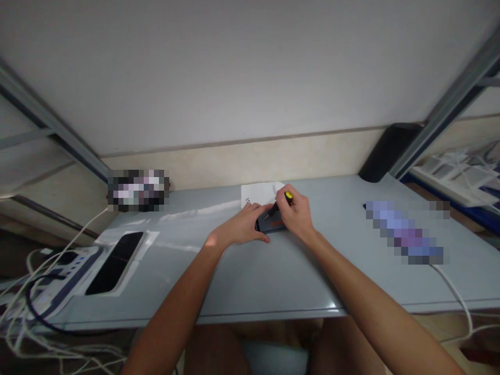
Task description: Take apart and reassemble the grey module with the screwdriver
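My left hand [242, 225] is closed around the left end of a small dark grey boxy device [275, 225] with a row of slots along its near edge. The device rests on the grey table. In my right hand [296, 209] is a screwdriver [275, 208] with a black and yellow handle, tilted so that its shaft points down and left at the device's top. Its tip is too small to make out. Just behind the device lies a white sheet of paper [255, 192], with several tiny dark pieces, perhaps screws, on its left part.
A black phone [116, 263] lies at the table's left, beside a white power strip [64, 284] with tangled cables. A black cylinder [386, 153] leans at the back right. Blurred items sit at the back left and at the right, the right one with a white cable [455, 291].
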`<action>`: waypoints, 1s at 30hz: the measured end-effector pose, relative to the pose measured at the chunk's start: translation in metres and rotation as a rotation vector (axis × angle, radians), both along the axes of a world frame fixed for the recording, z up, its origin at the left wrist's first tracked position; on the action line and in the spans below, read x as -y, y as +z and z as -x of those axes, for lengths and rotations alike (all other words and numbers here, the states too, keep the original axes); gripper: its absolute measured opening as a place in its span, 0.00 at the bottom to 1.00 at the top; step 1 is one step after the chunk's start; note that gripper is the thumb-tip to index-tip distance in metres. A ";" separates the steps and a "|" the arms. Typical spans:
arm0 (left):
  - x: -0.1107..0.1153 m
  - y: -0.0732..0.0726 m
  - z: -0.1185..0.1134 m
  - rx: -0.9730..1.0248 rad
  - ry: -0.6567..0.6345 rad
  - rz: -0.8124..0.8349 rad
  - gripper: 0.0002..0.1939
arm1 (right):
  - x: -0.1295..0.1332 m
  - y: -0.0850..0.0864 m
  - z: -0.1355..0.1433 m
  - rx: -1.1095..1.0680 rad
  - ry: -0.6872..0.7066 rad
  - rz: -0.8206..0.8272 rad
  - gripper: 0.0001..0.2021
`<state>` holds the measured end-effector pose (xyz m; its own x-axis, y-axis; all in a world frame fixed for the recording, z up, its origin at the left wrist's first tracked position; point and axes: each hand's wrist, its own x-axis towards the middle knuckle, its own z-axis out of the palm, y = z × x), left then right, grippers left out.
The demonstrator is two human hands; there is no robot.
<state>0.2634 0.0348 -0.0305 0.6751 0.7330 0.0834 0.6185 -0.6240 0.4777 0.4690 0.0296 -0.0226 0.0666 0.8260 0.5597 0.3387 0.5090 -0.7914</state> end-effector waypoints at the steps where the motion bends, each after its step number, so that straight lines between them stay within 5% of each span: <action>1: 0.000 0.000 0.000 0.000 -0.002 -0.004 0.49 | 0.001 0.000 0.001 0.032 0.006 0.002 0.16; 8: -0.001 0.000 0.001 0.017 0.007 0.003 0.53 | 0.000 0.004 -0.007 0.140 -0.061 -0.038 0.15; 30: -0.002 0.011 0.017 -0.062 0.024 0.069 0.47 | -0.026 0.006 -0.040 -0.012 -0.264 0.032 0.13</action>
<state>0.2463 0.0370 -0.0198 0.6595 0.7516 -0.0097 0.6627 -0.5753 0.4794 0.5092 0.0552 -0.0167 0.2886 0.7966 0.5312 0.4473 0.3783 -0.8104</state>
